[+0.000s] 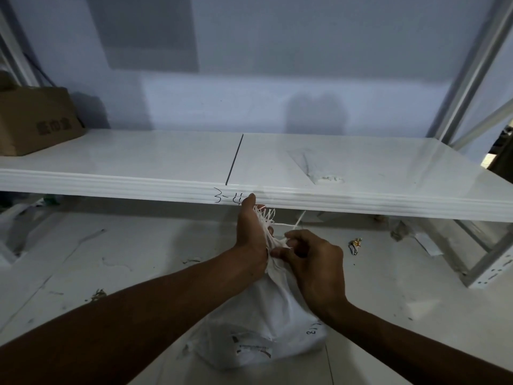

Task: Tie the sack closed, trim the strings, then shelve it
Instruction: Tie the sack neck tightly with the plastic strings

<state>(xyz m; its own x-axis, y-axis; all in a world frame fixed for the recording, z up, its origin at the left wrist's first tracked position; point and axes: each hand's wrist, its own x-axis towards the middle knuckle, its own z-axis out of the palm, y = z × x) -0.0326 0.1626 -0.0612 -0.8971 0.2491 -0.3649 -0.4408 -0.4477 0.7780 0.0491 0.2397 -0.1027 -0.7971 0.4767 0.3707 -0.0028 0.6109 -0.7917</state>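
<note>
A white sack [266, 326] hangs below my hands, its body bulging and printed with a label. Its neck is bunched between my hands. My left hand [251, 232] grips the gathered neck, fingers pointing up, with several loose white strings [265, 215] fanning out above it. My right hand [311, 259] pinches one string close to the neck, and that string runs up and right toward the shelf edge. The white metal shelf [361, 162] stretches across the view just above my hands, marked "3-4" on its front lip.
A brown cardboard box [36, 120] stands on the shelf's far left. Grey shelf uprights [469, 73] rise at the right. The white floor below holds scattered scraps and a small crumpled wrapper [355, 243].
</note>
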